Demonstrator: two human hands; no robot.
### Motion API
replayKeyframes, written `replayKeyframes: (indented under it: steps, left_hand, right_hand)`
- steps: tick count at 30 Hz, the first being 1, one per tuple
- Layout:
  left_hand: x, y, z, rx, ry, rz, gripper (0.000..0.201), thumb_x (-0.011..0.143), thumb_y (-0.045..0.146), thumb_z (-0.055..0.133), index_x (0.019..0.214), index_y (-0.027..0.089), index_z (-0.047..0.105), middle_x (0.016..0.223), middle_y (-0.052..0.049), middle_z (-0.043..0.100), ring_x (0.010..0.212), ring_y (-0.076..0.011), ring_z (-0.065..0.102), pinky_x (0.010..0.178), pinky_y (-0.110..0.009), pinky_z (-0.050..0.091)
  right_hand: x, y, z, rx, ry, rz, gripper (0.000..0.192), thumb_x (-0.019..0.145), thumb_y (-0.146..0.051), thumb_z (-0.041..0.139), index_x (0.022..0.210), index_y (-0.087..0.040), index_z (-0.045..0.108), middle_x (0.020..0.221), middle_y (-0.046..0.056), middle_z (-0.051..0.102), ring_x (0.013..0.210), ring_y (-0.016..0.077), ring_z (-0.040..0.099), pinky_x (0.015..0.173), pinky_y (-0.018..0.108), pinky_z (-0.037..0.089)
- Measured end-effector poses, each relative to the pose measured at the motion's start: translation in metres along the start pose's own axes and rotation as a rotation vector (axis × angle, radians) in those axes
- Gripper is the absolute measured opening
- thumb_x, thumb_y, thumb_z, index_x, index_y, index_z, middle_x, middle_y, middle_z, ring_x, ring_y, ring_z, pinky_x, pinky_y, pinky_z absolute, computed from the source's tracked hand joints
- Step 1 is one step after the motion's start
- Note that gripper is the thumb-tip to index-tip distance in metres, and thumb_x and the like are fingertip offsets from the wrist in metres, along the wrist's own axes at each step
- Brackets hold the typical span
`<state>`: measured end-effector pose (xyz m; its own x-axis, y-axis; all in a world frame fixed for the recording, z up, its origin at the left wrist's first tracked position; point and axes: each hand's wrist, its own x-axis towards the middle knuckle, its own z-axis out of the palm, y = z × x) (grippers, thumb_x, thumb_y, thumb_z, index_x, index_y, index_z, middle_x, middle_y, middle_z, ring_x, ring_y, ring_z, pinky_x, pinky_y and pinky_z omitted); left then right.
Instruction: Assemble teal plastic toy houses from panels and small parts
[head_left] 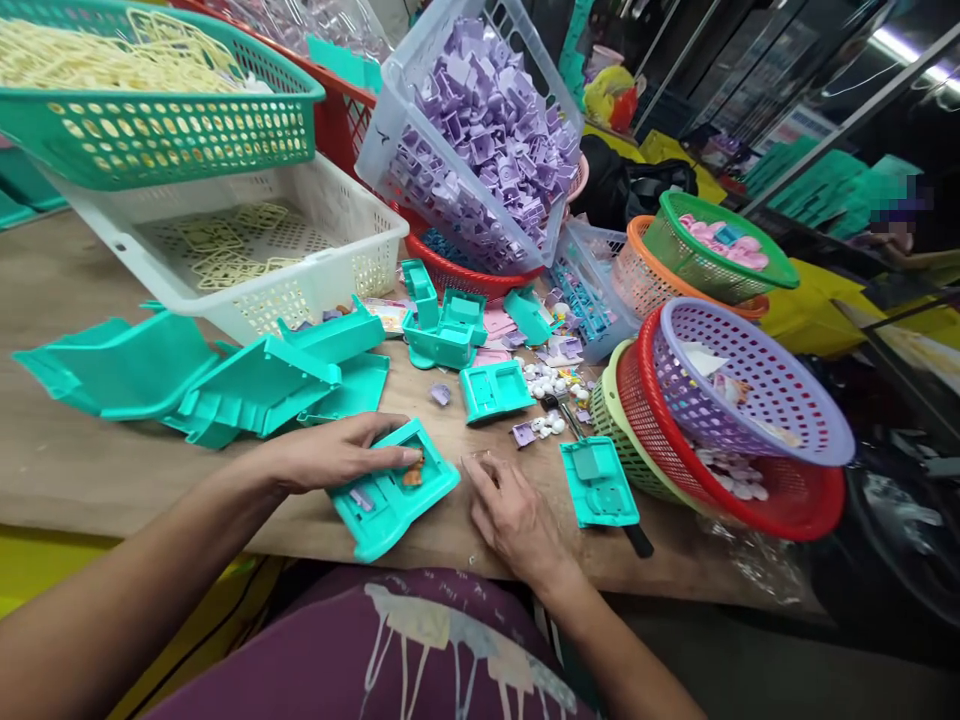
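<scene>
My left hand [352, 455] grips a teal plastic tray-like part [420, 500] just above the front of the table, its thumb lying over a small brown piece [413, 472]. A small lilac piece [362, 499] sits in another recess of the same part. Close to its right side is my right hand [514, 510], fingers bent and tips together near the tabletop; whatever may be between them is hidden. Further right lies a similar teal part [598, 480] with a dark-handled tool [637, 540] partly beneath it. Another teal part [495, 390] rests behind my hands.
Large teal mouldings [255, 385] lie at left before a white basket [322, 290]. A clear crate of lilac pieces [480, 200] leans at the back. Stacked baskets, including a purple one [810, 420], stand right. Small white pieces [551, 385] are scattered mid-table.
</scene>
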<state>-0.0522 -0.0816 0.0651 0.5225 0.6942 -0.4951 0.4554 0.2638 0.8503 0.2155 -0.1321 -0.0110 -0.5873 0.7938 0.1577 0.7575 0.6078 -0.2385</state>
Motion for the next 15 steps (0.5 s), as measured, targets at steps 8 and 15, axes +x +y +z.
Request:
replayKeyframes:
  steps: [8,15]
  left_hand:
    - [0.009,0.004,0.006,0.157,0.037,0.09,0.033,0.084,0.052,0.059,0.093,0.02,0.063,0.099,-0.005,0.068,0.095,-0.025,0.063,0.076,-0.028,0.051]
    - [0.008,0.01,0.012,0.125,0.01,0.022,0.043,0.079,0.06,0.062,0.095,0.02,0.062,0.1,-0.006,0.067,0.095,-0.0256,0.062,0.072,-0.028,0.051]
  right_hand:
    - [0.001,-0.007,-0.003,0.043,0.001,0.225,0.034,0.094,-0.034,0.057,0.124,-0.018,0.061,0.109,0.011,0.061,0.102,0.0258,0.055,0.084,0.037,0.051]
    - [0.014,-0.011,-0.002,-0.051,-0.034,0.315,0.023,0.091,-0.025,0.06,0.111,-0.017,0.063,0.113,0.013,0.059,0.104,0.0277,0.056,0.085,0.038,0.052]
